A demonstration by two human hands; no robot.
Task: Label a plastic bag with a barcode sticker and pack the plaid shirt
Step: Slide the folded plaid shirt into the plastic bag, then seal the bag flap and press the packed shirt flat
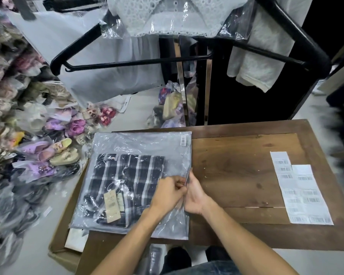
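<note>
A clear plastic bag (139, 147) lies flat on the left part of the wooden table (236, 165). A folded dark plaid shirt (127, 175) with a tan hang tag (112, 206) sits inside it. A barcode sticker (183, 140) is stuck at the bag's far right corner. My left hand (168, 192) pinches the bag's right edge from above. My right hand (195, 193) holds the same edge from the right, fingers curled around it. The two hands touch at the bag's opening.
Sheets of barcode labels (300, 189) lie on the table's right side. A cardboard box (62, 249) sits under the table's left edge. Bagged shoes (54, 147) pile on the floor at left. Black hangers (127, 62) with garments hang overhead.
</note>
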